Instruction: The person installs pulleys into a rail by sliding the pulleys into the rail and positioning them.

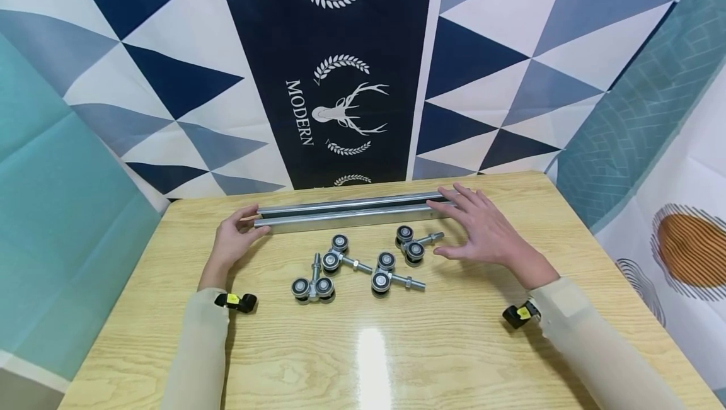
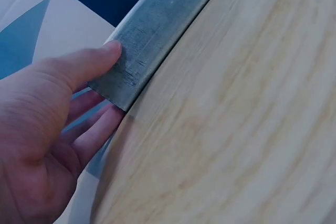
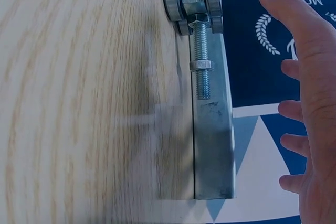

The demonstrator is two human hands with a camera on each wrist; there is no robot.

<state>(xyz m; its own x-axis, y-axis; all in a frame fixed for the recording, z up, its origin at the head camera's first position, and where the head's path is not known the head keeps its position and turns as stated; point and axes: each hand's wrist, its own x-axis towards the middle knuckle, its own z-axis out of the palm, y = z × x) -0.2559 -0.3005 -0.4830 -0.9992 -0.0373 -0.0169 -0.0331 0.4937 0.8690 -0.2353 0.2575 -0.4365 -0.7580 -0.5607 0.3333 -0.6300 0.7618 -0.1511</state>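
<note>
A long metal sliding-door track (image 1: 351,219), with a slot along its top, lies across the back of the table. My left hand (image 1: 232,240) holds its left end, the thumb on the near face and the fingers at the far side; the left wrist view shows the thumb (image 2: 100,60) on the grey metal. My right hand (image 1: 482,227) is spread over the track's right end. In front of the track lie several roller trolleys with threaded bolts: one trolley (image 1: 313,288) leftmost, another (image 1: 413,246) nearest my right hand, which the right wrist view also shows (image 3: 199,40).
The wooden table (image 1: 283,366) ends just behind the track, against a patterned cloth backdrop (image 1: 357,32). A teal panel (image 1: 68,221) stands at the left and a white printed cloth (image 1: 675,208) hangs at the right.
</note>
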